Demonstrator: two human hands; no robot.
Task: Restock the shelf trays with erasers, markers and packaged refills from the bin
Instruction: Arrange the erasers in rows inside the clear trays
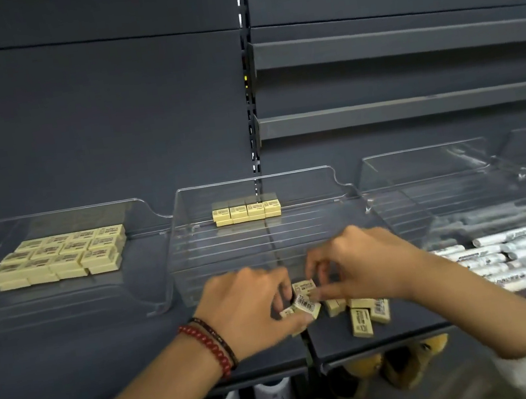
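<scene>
Cream-yellow erasers [361,316]: small blocks in printed paper sleeves, heaped loose on the dark shelf [108,359] just in front of the middle tray, under and between both hands.
Left hand [253,306]: fingers curled, with the thumb pressed against a small clutch of erasers, one of them barcode-up.
Right hand [363,263]: thumb and forefinger pinch narrowly on the eraser at the top of that clutch, and the other fingers arch over the heap.
Middle tray [228,249]: clear plastic with a ribbed floor, holding only a back row [246,210] of four erasers against the rear wall.
Left tray [64,297]: a squared block of erasers, stacked two deep.
Right tray [388,180]: white markers [518,246] lying on their sides.
Handling: I'd judge them light, firm with a little give, and not fragile. The sleeves look slick, so stacked ones may slide off each other.
Where to hold: across the long side faces. For several at once, square them into a row and squeeze from both ends.
</scene>
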